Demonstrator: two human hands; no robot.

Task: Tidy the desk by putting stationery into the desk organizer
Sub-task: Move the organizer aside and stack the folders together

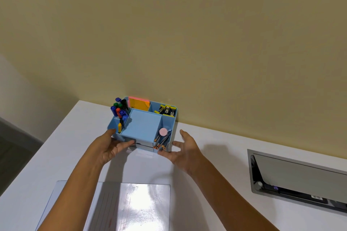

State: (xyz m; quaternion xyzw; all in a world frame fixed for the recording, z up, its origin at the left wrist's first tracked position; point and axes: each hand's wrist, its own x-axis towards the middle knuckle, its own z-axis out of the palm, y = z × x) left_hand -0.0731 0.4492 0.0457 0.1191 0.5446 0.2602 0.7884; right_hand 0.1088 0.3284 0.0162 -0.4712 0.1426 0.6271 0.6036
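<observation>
- Left hand (pixel 109 148): fingers straight against the front of the blue desk organizer (pixel 142 127), thumb at its left wall, grasping nothing.
- Right hand (pixel 185 150): released and spread at the organizer's right front corner; whether it touches, I cannot tell.
- Between the hands: pencils (pixel 161 142).
- Beyond them: markers (pixel 119 108), sticky notes (pixel 139 104).
- Right of the right hand: a recessed hatch (pixel 300 176) in the tabletop (pixel 216 155).

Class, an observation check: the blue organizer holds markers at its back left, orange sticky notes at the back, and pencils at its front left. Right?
No. The head view shows the pencils at the front right of the organizer, not front left. The markers and sticky notes are as stated.
</observation>
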